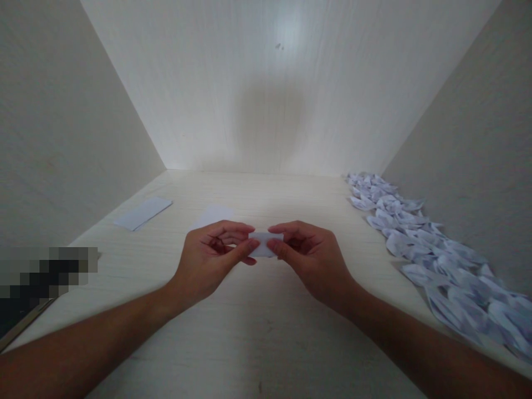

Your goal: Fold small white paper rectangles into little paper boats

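From here I see the left hand (203, 252) and right hand (318, 260) each pinching an end of a small white slip (262, 249) above the table (266, 332). It looks plain, so barely shaped, I'd say. Just beyond the left hand lies a pale sheet (216, 213); farther left, a flat stack (144, 213), seemingly unworked. Along the right, a long heap (403, 244) of shaped papers looks finished.

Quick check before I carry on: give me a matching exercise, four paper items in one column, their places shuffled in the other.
1. Small paper piece
2. Flat paper oblong
3. Pile of folded papers
4. Pale sheet

A. Spread along the right wall
B. Partly hidden behind the left hand
C. Held in the fingers of the left hand and right hand
D. Lying near the left wall

Pairs: 1-C, 2-D, 3-A, 4-B
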### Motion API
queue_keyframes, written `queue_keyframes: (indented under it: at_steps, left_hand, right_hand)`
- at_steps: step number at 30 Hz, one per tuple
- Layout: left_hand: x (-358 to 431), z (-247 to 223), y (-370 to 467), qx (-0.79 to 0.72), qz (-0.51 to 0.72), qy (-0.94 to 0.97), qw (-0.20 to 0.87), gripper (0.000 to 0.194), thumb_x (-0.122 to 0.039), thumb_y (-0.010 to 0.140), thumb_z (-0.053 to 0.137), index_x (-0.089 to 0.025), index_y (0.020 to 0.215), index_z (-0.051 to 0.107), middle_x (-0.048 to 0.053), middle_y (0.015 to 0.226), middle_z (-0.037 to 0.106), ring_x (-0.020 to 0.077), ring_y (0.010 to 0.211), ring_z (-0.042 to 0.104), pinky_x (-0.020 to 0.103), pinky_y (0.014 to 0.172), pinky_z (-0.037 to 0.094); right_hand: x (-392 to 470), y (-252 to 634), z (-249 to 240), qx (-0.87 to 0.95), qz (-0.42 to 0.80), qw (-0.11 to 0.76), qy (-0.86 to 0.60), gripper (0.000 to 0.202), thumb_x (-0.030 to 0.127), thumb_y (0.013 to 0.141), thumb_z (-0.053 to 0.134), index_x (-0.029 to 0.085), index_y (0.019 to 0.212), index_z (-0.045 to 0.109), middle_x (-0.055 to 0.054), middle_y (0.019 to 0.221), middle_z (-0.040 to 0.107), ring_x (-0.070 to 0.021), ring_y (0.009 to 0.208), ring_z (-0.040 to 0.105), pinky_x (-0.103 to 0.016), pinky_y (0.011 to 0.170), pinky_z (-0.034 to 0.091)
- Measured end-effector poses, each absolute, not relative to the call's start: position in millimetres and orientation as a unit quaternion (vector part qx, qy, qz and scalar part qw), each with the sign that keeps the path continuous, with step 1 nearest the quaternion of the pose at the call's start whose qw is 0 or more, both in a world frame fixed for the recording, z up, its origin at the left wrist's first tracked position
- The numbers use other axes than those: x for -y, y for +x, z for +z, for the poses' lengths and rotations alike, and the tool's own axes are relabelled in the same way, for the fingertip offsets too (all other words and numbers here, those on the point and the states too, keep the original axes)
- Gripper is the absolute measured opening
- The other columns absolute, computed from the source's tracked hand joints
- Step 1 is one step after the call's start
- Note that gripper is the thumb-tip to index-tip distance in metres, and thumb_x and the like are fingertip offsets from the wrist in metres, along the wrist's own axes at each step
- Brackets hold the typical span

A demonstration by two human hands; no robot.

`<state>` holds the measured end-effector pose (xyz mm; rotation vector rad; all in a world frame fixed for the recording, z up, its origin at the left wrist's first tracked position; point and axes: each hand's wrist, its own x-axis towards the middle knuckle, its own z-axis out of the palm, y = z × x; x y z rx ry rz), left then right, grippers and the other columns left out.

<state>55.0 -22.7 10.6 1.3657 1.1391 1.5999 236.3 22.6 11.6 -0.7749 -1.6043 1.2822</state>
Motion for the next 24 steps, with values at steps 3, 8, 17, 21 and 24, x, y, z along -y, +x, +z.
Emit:
queue_keyframes:
  at_steps: [3, 8, 17, 21, 24]
  left_hand:
    - [22.5, 10.7, 54.8, -0.449, 0.619, 0.529, 0.368, 0.014, -0.020, 0.073, 0.085, -0.017, 0.084, 0.077, 0.001, 0.068, 0.076, 0.0179, 0.058, 0.074, 0.029, 0.054, 0.068]
    - [22.1, 11.2, 54.9, -0.450, 0.619, 0.529, 0.367, 0.014, -0.021, 0.072, 0.085, -0.016, 0.082, 0.076, 0.002, 0.068, 0.076, 0.0179, 0.057, 0.074, 0.029, 0.053, 0.068]
    - [25.7, 19.7, 55.5, -0.486, 0.594, 0.520, 0.376, 0.009, -0.019, 0.071, 0.083, -0.017, 0.078, 0.076, 0.000, 0.065, 0.076, 0.0164, 0.056, 0.073, 0.025, 0.054, 0.066]
    - [25.1, 20.9, 56.0, -0.487, 0.590, 0.517, 0.383, 0.008, -0.016, 0.071, 0.082, -0.018, 0.076, 0.076, 0.000, 0.064, 0.076, 0.0167, 0.054, 0.073, 0.025, 0.053, 0.065]
    - [23.7, 19.8, 55.7, -0.483, 0.585, 0.518, 0.395, 0.007, -0.015, 0.072, 0.081, -0.018, 0.076, 0.077, 0.000, 0.065, 0.077, 0.0163, 0.056, 0.074, 0.025, 0.055, 0.066]
  right_hand:
    - [-23.3, 236.4, 11.0, 0.652, 0.519, 0.455, -0.312, 0.018, 0.032, 0.078, 0.079, 0.021, 0.092, 0.078, 0.001, 0.067, 0.064, -0.0135, 0.062, 0.058, -0.029, 0.059, 0.047]
    - [-24.0, 237.2, 10.2, 0.647, 0.527, 0.454, -0.311, 0.017, 0.032, 0.077, 0.080, 0.021, 0.091, 0.078, -0.001, 0.070, 0.069, -0.0133, 0.063, 0.060, -0.028, 0.059, 0.048]
    - [-25.5, 239.2, 12.7, 0.647, 0.536, 0.448, -0.304, 0.018, 0.030, 0.075, 0.083, 0.020, 0.090, 0.080, 0.000, 0.068, 0.070, -0.0112, 0.060, 0.060, -0.026, 0.057, 0.047]
    - [-28.4, 240.1, 10.6, 0.656, 0.535, 0.441, -0.297, 0.019, 0.032, 0.077, 0.082, 0.020, 0.091, 0.080, -0.001, 0.070, 0.072, -0.0128, 0.061, 0.063, -0.027, 0.058, 0.049]
    - [-30.1, 240.6, 9.3, 0.661, 0.532, 0.441, -0.292, 0.018, 0.032, 0.077, 0.082, 0.021, 0.091, 0.080, -0.002, 0.071, 0.074, -0.0138, 0.061, 0.066, -0.027, 0.058, 0.051]
